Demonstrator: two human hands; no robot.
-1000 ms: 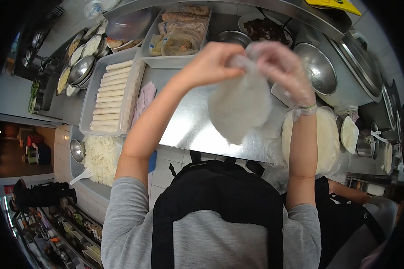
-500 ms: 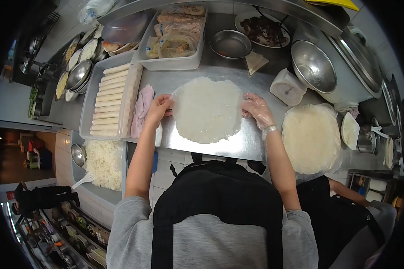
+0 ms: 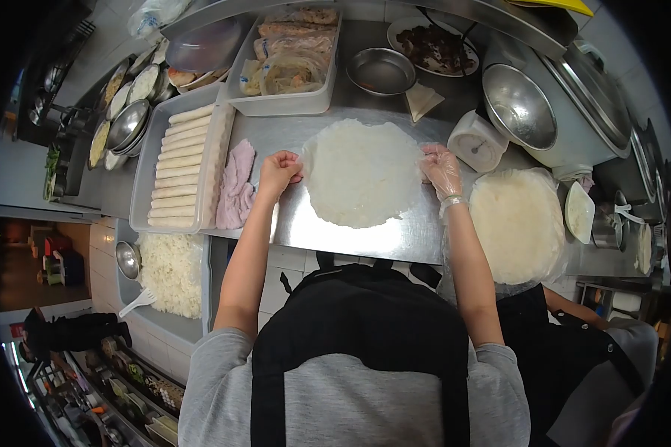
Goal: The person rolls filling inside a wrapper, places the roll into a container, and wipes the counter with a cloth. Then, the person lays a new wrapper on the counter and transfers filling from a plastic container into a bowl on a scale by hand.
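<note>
A thin, pale round wrapper (image 3: 361, 173) is spread over the steel counter in front of me. Its left edge is pinched in the closed fingers of my bare left hand (image 3: 279, 173). On the opposite side, my right hand (image 3: 441, 171), in a clear plastic glove, is closed at the wrapper's right edge. A stack of similar wrappers (image 3: 518, 227) lies on plastic to the right of my right forearm. Left of my left hand are a crumpled pink cloth (image 3: 236, 186) and a plastic tub (image 3: 137, 190) holding several pale, uncooked-looking rolls (image 3: 180, 155).
Behind the wrapper are a food tub (image 3: 279, 104), a metal dish (image 3: 381, 72) and a plate of dark food (image 3: 436, 48). A scale (image 3: 477, 141) and steel bowl (image 3: 520, 106) stand back right. Shredded white food (image 3: 170, 276) fills a low bin. A co-worker (image 3: 574, 357) is beside me.
Both hands and the wrapper between them have shifted to the right and slightly away from me across the counter. The tubs and the wrapper stack stay where they were.
</note>
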